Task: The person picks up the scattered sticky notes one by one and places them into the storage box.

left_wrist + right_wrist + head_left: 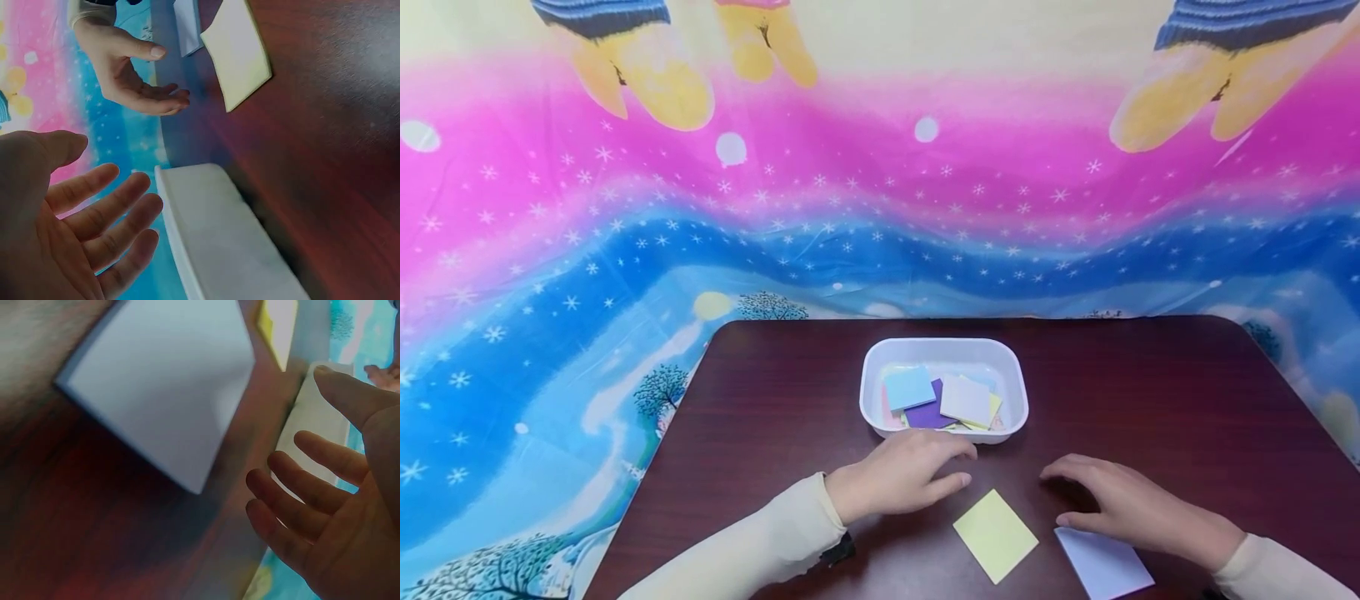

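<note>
My left hand (904,471) hovers just in front of the white plastic tub (868,412), its fingers loosely bent and holding nothing. To the right, my right hand (1138,507) hangs over the far corner of a pale lavender sticky-note pad (1108,567); its fingers are relaxed and grip nothing. Between the hands a yellow sticky-note pad (996,536) lies on the table, turned like a diamond. Inside the tub are a light blue pad (909,388), a purple one (922,415), a whitish one (965,401) and some others partly covered. In the right wrist view the lavender pad (169,375) looks thick.
The dark reddish-brown table (775,392) has rounded far corners. Behind it hangs a pink and blue cloth (850,208) with snowflakes and trees, reaching down past the table's edge.
</note>
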The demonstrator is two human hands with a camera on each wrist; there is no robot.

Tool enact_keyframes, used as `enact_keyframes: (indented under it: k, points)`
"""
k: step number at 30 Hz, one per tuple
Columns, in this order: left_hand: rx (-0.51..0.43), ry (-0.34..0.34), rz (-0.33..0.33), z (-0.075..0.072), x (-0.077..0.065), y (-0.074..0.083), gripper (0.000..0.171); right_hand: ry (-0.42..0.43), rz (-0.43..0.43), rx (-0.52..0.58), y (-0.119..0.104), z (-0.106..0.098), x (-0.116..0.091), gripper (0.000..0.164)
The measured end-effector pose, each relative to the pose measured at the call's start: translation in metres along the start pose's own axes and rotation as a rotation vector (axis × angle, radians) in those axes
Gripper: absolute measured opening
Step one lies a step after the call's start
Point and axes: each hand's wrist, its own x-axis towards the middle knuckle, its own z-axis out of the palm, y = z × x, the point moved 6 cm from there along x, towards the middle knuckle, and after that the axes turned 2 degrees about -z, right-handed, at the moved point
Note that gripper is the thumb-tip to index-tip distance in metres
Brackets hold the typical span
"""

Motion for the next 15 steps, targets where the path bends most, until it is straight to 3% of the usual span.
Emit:
enact_keyframes:
  k: [3, 10, 15]
  points:
    - [-0.003, -0.029, 0.014, 0.007, 0.000, 0.002, 0.033, -0.029, -0.007, -0.021, 0.004, 0.004, -0.005, 0.048]
    - [0.005, -0.036, 0.034, 0.012, 0.000, 0.005, 0.032, -0.224, 0.016, 0.016, 0.011, 0.012, -0.015, 0.071]
    - [0.001, -0.037, 0.044, 0.013, 0.000, 0.007, 0.030, -0.230, -0.018, 0.001, 0.013, 0.015, -0.020, 0.075]
